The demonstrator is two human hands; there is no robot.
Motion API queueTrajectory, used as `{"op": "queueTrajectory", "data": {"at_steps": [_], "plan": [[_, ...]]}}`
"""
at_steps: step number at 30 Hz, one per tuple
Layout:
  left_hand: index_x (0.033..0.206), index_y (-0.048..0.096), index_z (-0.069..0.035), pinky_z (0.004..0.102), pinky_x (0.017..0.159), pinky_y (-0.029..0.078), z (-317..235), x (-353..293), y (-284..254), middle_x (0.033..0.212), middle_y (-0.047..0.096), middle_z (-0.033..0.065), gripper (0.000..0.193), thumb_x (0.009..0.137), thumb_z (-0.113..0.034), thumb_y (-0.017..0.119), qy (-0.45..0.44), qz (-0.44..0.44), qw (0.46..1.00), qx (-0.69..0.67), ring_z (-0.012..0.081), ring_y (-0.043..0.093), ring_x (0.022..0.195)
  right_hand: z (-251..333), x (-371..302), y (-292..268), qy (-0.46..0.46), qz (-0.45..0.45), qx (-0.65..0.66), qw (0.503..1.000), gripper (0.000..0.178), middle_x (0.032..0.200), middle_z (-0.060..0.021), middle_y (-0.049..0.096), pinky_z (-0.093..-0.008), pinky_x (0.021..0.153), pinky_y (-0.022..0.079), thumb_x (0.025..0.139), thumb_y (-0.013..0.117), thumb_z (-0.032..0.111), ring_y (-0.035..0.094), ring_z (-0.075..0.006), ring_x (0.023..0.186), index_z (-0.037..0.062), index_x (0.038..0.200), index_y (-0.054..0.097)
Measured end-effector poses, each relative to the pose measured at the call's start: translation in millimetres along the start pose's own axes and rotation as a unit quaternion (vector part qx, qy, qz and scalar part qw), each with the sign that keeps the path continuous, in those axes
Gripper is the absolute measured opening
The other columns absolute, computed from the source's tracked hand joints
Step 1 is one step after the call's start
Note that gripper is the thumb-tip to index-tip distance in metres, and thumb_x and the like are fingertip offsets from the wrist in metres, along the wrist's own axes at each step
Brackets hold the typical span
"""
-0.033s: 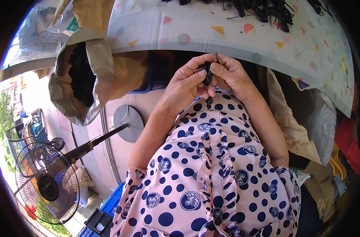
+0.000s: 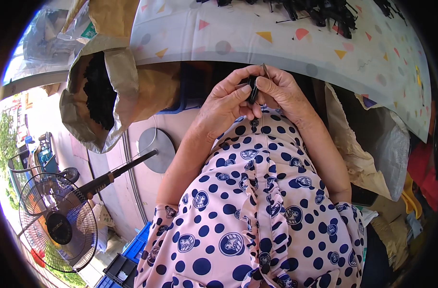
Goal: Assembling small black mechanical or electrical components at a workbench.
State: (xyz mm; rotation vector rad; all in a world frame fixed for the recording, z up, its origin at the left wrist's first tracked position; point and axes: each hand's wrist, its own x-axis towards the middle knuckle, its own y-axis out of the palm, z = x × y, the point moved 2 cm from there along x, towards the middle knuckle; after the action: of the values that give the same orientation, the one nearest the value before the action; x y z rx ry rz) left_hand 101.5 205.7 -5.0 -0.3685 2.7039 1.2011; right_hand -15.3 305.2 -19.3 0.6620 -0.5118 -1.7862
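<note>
Just in front of the table's near edge, my two hands meet at chest height. Pinched between the thumb and fingers of my left hand (image 2: 231, 93) is a small, dark, glossy black plastic part (image 2: 252, 90). My right hand (image 2: 281, 89) is closed against the same part, its thumb pressing on the part's right side. A thin, flat metal piece (image 2: 265, 71) sticks up between my right fingers; its lower end is hidden. The fingers cover most of the black part, so its exact kind cannot be made out.
The table (image 2: 219, 45) has a patterned cloth and a pile of black plastic parts (image 2: 320, 14) at its far side. Left stands an open paper sack (image 2: 125, 86) with black pieces inside, beyond a standing fan (image 2: 60, 225). Another open sack (image 2: 358, 149) is at right.
</note>
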Motion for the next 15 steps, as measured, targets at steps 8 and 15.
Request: {"op": "queueTrajectory", "data": {"at_steps": [8,15], "plan": [[0.131,0.045,-0.003,0.0223,0.073,0.051,5,-1,8,0.100,0.060,0.0064,0.039,0.093,0.002,0.047,0.091,-0.089,0.900,0.417,0.0095,0.059,0.081,-10,1,-10,-0.090,-0.088,-0.246,0.961,0.026,0.067,0.0045,0.050,-0.0151,0.051,0.035,0.095,0.057,0.028,0.042,-0.0020,0.055,0.0032,0.103,0.058],[0.127,0.047,0.000,0.0248,0.071,0.049,3,-2,6,0.093,0.063,0.0118,0.033,0.094,0.000,0.046,0.191,-0.158,0.874,0.417,0.0123,0.058,0.077,-1,-8,21,-0.008,-0.094,-0.157,0.983,0.040,0.062,0.0054,0.040,-0.0177,0.046,0.030,0.100,0.042,0.036,0.034,-0.0038,0.050,0.0025,0.119,0.053]]}}
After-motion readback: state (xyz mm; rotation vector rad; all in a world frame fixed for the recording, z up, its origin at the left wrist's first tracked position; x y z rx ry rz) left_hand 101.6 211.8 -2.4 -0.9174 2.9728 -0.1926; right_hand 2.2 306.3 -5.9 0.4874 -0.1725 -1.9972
